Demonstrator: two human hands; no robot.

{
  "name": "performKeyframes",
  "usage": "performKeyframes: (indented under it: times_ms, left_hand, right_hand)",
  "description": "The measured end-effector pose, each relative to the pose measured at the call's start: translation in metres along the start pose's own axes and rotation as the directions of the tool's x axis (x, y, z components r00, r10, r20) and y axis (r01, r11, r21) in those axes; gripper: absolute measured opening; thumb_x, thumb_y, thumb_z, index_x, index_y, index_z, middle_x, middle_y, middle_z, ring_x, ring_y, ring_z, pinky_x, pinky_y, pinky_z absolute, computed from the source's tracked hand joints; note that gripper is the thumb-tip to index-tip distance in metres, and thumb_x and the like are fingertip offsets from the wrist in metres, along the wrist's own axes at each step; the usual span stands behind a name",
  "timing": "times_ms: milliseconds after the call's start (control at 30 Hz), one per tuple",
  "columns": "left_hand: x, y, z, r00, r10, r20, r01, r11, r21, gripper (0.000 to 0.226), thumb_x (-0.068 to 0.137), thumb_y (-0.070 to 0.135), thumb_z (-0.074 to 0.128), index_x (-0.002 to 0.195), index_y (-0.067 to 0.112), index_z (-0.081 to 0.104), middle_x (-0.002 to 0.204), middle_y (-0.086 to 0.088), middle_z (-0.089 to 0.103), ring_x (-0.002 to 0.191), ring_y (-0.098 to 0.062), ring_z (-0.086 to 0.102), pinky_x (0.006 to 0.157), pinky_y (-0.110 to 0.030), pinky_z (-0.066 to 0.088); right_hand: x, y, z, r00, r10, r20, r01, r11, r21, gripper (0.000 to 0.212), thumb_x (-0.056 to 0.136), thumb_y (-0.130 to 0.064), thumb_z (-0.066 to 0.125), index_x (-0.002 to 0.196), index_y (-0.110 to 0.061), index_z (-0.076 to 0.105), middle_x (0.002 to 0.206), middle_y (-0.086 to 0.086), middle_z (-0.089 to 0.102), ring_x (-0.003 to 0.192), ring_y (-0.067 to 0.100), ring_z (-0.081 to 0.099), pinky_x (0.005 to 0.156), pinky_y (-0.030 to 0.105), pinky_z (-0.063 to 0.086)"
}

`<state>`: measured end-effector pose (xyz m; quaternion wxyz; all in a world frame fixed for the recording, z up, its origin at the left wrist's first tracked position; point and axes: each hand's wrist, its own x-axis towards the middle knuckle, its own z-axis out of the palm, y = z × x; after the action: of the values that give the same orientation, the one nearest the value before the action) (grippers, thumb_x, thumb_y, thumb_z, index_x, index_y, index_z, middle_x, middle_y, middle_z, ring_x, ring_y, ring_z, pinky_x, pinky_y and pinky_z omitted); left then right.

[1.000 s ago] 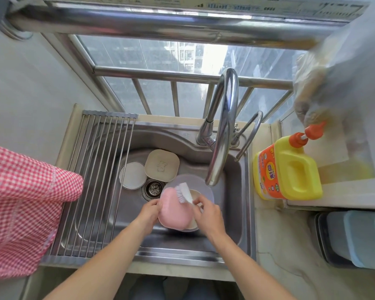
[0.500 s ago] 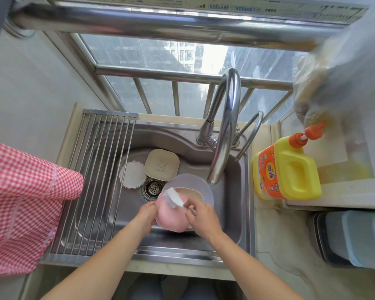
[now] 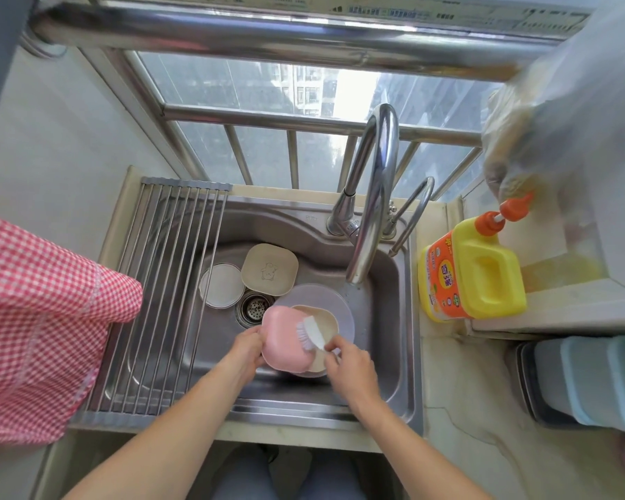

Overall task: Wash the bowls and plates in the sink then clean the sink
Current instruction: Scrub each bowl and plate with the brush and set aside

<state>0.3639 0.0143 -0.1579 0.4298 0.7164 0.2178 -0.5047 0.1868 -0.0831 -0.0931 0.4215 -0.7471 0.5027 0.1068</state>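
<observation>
Over the brushed stainless-steel sink (image 3: 394, 341), the left hand (image 3: 246, 346) grips the near left edge of a smooth pink dish (image 3: 284, 339) with rounded corners, held tilted above the basin. The right hand (image 3: 350, 359) is curled around the white handle of a scrub brush (image 3: 311, 332), whose pale pinkish bristles press against the pink dish's surface. Partly hidden behind the dish lie a beige rounded-square bowl (image 3: 323, 319) and, under it, a pale lilac round plate (image 3: 318, 295). Farther back sit a beige square plate (image 3: 269, 268) with a faint embossed figure and a round white plate (image 3: 221, 285), both beside the perforated drain (image 3: 255, 307). A curved chrome faucet (image 3: 374, 189) arches overhead. A ribbed metal roll-up rack (image 3: 159, 294) covers the sink's left part; a red-checked cloth (image 3: 40, 319) is cut off at the left edge. A yellow detergent jug (image 3: 480, 272) stands on the desk (image 3: 459, 409).
</observation>
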Motion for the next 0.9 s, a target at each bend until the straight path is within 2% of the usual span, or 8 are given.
performKeyframes:
  times_ms: [100, 233, 367, 500, 567, 667, 833, 900]
  left_hand:
    - [-0.004, -0.002, 0.003, 1.000, 0.001, -0.002, -0.001, 1.000, -0.028, 0.031, 0.100, -0.005, 0.039, 0.116, 0.009, 0.061, 0.087, -0.005, 0.066, 0.073, -0.018, 0.062, 0.058, -0.030, 0.056]
    - [-0.011, -0.005, 0.006, 1.000, 0.002, 0.023, -0.001, 0.998, -0.060, 0.027, 0.100, -0.006, 0.040, 0.108, 0.011, 0.060, 0.085, -0.004, 0.066, 0.071, -0.017, 0.062, 0.053, -0.027, 0.055]
    - [-0.011, -0.007, 0.005, 1.000, 0.001, 0.019, 0.001, 0.996, -0.084, 0.024, 0.102, -0.002, 0.041, 0.097, 0.012, 0.060, 0.085, -0.006, 0.065, 0.072, -0.020, 0.061, 0.058, -0.031, 0.055]
    - [-0.014, -0.011, 0.005, 0.999, 0.009, 0.040, -0.006, 0.997, -0.075, 0.025, 0.100, -0.006, 0.042, 0.101, 0.012, 0.060, 0.084, -0.004, 0.065, 0.070, -0.017, 0.060, 0.052, -0.026, 0.055]
    - [-0.015, -0.010, 0.006, 0.999, 0.020, 0.039, -0.017, 0.997, -0.077, 0.024, 0.101, -0.004, 0.043, 0.097, 0.012, 0.060, 0.084, -0.004, 0.065, 0.070, -0.016, 0.060, 0.052, -0.026, 0.055]
    - [-0.015, -0.010, 0.007, 0.999, 0.013, 0.034, -0.010, 0.996, -0.087, 0.027, 0.101, -0.005, 0.041, 0.094, 0.011, 0.061, 0.083, -0.007, 0.066, 0.071, -0.020, 0.062, 0.050, -0.026, 0.055]
    - [-0.015, -0.014, 0.005, 0.997, 0.026, 0.070, -0.021, 0.998, -0.062, 0.025, 0.100, -0.006, 0.044, 0.106, 0.011, 0.061, 0.092, -0.008, 0.067, 0.073, -0.018, 0.062, 0.057, -0.029, 0.056]
    - [-0.014, -0.013, 0.004, 0.995, 0.053, 0.083, -0.049, 0.997, -0.055, 0.022, 0.102, -0.003, 0.044, 0.108, 0.010, 0.061, 0.090, -0.008, 0.067, 0.073, -0.018, 0.062, 0.060, -0.031, 0.056]
  right_hand:
    - [-0.009, -0.012, 0.006, 0.993, -0.105, 0.060, 0.106, 0.994, -0.015, 0.012, 0.093, -0.030, 0.055, 0.101, -0.029, 0.064, 0.079, -0.001, 0.065, 0.083, 0.028, 0.062, 0.070, 0.037, 0.048]
    - [-0.001, -0.004, 0.006, 0.996, 0.017, -0.086, -0.020, 0.999, -0.033, 0.007, 0.096, -0.030, 0.054, 0.097, -0.029, 0.062, 0.081, 0.001, 0.066, 0.082, 0.030, 0.064, 0.071, 0.041, 0.055]
    - [-0.010, -0.017, 0.017, 0.986, -0.168, 0.017, 0.169, 0.985, -0.044, 0.012, 0.095, -0.031, 0.054, 0.102, -0.028, 0.063, 0.083, 0.003, 0.070, 0.082, 0.029, 0.063, 0.070, 0.039, 0.050]
    - [-0.003, -0.004, 0.011, 0.991, 0.059, -0.120, -0.062, 0.998, -0.024, 0.012, 0.099, -0.033, 0.052, 0.102, -0.027, 0.061, 0.082, 0.001, 0.063, 0.080, 0.028, 0.059, 0.071, 0.038, 0.051]
    - [-0.002, -0.004, 0.012, 0.994, 0.020, -0.112, -0.022, 1.000, -0.013, 0.011, 0.098, -0.033, 0.053, 0.101, -0.028, 0.062, 0.082, 0.001, 0.065, 0.080, 0.028, 0.060, 0.070, 0.038, 0.052]
    - [-0.013, -0.016, 0.016, 0.986, -0.168, 0.013, 0.168, 0.986, -0.008, 0.011, 0.095, -0.035, 0.055, 0.100, -0.029, 0.062, 0.079, 0.000, 0.066, 0.077, 0.025, 0.060, 0.066, 0.037, 0.049]
    - [-0.001, 0.001, 0.012, 0.992, 0.050, -0.114, -0.052, 0.998, -0.018, 0.009, 0.097, -0.031, 0.052, 0.099, -0.029, 0.061, 0.083, 0.002, 0.065, 0.079, 0.028, 0.061, 0.072, 0.042, 0.055]
    - [-0.001, -0.005, 0.013, 0.999, -0.006, -0.051, 0.007, 1.000, 0.028, 0.009, 0.093, -0.032, 0.054, 0.098, -0.031, 0.062, 0.080, 0.002, 0.067, 0.079, 0.028, 0.062, 0.071, 0.040, 0.055]
